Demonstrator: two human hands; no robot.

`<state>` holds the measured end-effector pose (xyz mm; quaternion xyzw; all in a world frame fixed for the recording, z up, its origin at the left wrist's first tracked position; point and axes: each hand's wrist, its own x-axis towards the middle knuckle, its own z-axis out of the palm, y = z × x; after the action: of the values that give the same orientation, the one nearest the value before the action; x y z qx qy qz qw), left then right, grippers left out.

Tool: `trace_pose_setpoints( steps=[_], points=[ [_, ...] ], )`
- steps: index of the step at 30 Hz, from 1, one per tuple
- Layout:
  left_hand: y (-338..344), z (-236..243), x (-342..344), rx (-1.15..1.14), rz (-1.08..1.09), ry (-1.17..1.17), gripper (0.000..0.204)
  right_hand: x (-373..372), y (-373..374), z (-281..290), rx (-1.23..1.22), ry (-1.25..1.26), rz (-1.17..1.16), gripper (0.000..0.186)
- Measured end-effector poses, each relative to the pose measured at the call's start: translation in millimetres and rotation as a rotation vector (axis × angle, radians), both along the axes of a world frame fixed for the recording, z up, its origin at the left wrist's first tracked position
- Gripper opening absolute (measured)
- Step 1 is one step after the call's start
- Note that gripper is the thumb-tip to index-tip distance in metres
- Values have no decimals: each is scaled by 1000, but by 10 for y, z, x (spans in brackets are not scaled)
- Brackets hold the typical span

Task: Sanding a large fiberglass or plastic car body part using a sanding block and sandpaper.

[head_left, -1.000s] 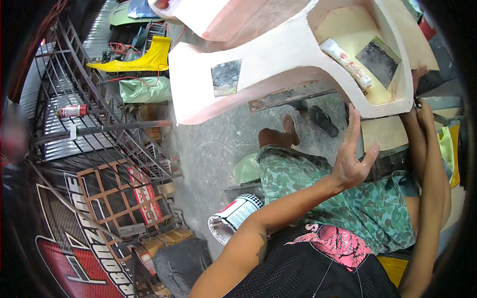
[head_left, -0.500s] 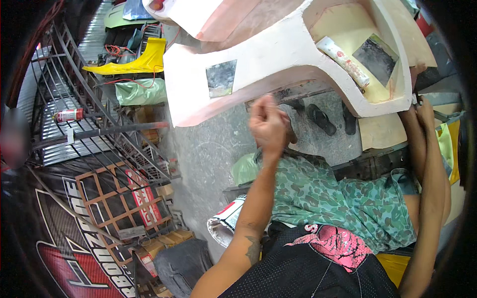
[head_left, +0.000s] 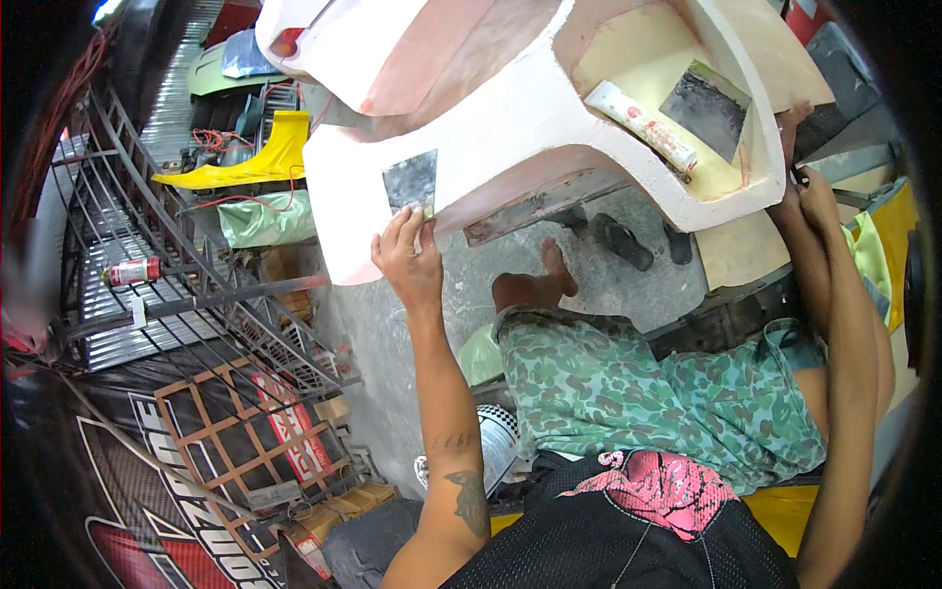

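Observation:
My left hand is at the lower edge of a dark, smudged square sheet lying on a white shaped body panel, its fingers bent and pressed together on that edge. My right hand is closed beside the panel's right end, around a small dark object too hidden to name. The panel's cream-coloured recess holds a white tube with red markings and a second dark square sheet.
Metal racks and a yellow panel stand left. My bare foot is below the white panel, near sandals. A tin is beside my thigh, cardboard boxes lower left, a tan board under the panel's right end.
My left hand has moved leftward from below the recess to the square sheet on the panel, its fingers now bent onto it. The view has shifted slightly; my right hand stays at the right end.

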<state>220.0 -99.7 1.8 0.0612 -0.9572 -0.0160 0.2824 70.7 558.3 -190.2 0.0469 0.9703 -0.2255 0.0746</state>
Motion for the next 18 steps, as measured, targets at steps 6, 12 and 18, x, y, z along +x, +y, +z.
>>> trace_pose_setpoints(
  steps=[6,12,18],
  points=[
    [-16,149,-96,154,-95,-64,20,-6,160,-40,47,-36,-42,38],
    [-213,348,-74,134,-248,7,30,-10,-38,-157,73,20,-61,34],
    [215,755,-311,443,-85,408,22,109,-278,431,90,-125,-156,35]
  ],
)
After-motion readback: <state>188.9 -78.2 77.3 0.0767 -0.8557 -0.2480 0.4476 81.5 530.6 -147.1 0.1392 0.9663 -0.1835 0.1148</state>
